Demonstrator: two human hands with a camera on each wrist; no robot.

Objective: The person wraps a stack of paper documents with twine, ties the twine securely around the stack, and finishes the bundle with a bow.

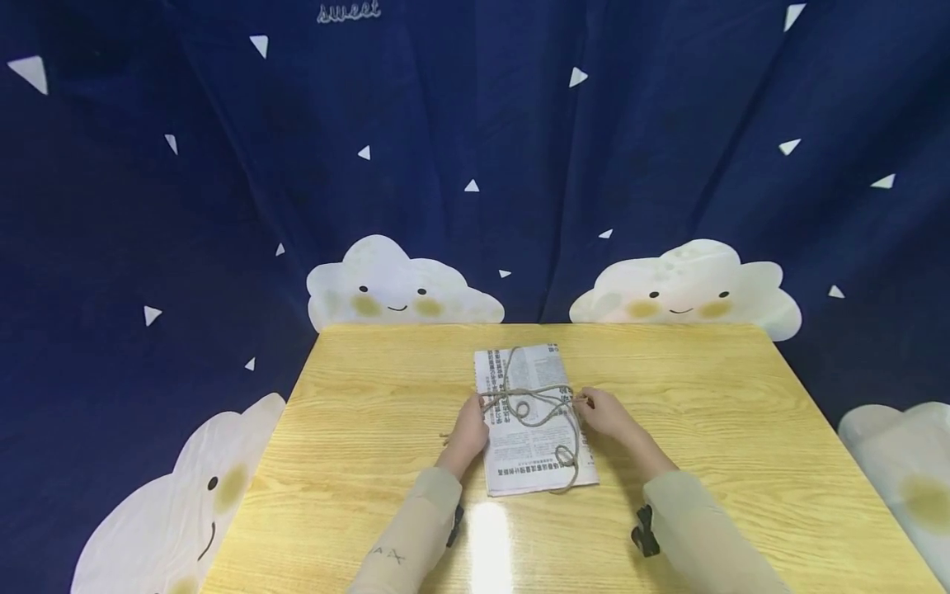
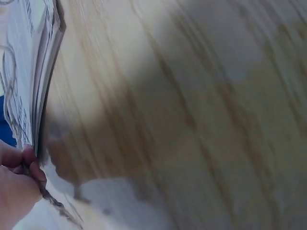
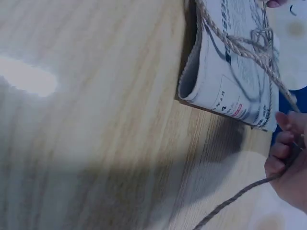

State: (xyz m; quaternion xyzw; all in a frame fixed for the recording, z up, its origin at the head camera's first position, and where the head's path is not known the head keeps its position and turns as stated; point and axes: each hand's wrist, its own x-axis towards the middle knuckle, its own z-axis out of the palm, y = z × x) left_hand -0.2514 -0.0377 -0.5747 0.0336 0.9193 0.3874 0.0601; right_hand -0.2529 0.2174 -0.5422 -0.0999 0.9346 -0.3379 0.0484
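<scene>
"What is held at the centre?"

"A stack of folded newspaper [image 1: 519, 454] is laid flat between the two hands, and it is crossed by brown twine [image 3: 242, 50]. One strand is run lengthwise and another is stretched from hand to hand; loose loops are gathered between the hands where they meet. Whether a firm knot is formed there cannot be told."

"And what is contained in the stack?"

"Several layers are seen at the edge beside the left hand; in the right wrist view, a rounded fold is shown. Nothing else can be made out inside."

"How are the hands placed?"

"By the left hand [image 1: 467, 429], the twine is pinched at the near-left edge of the paper, with a frayed end let out below the fingers. By the right hand [image 1: 604, 412], twine is gripped in curled fingers just off the opposite edge, and a tail is left hanging beneath it."

"And around them?"

"A wooden table [image 1: 668, 371] is spread under both hands. Beyond them, a dark blue curtain [image 1: 475, 99] is hung, printed with white triangles and smiling clouds [image 1: 404, 289]."
</scene>
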